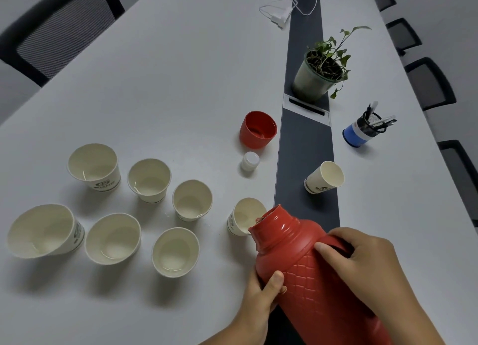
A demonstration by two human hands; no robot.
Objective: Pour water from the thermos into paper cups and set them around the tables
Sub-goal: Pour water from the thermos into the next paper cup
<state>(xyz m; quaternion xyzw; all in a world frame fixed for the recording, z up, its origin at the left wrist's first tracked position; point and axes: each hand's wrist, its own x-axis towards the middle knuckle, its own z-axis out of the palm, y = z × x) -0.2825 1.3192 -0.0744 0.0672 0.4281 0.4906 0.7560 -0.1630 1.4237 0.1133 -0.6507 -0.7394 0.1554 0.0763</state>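
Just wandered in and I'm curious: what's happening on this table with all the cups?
A person is pouring from a red thermos, tilted with both hands: the left hand supports its side, the right hand holds the handle. Its mouth is at the nearest paper cup. Six cups to the left seem to hold water already. One more cup waits on the dark strip. The thermos's red cap stands apart.

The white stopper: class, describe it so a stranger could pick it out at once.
Start at the dark strip along the white table. Left of it stands the red lid, open side up. Just below it is the white stopper, far smaller than any paper cup.
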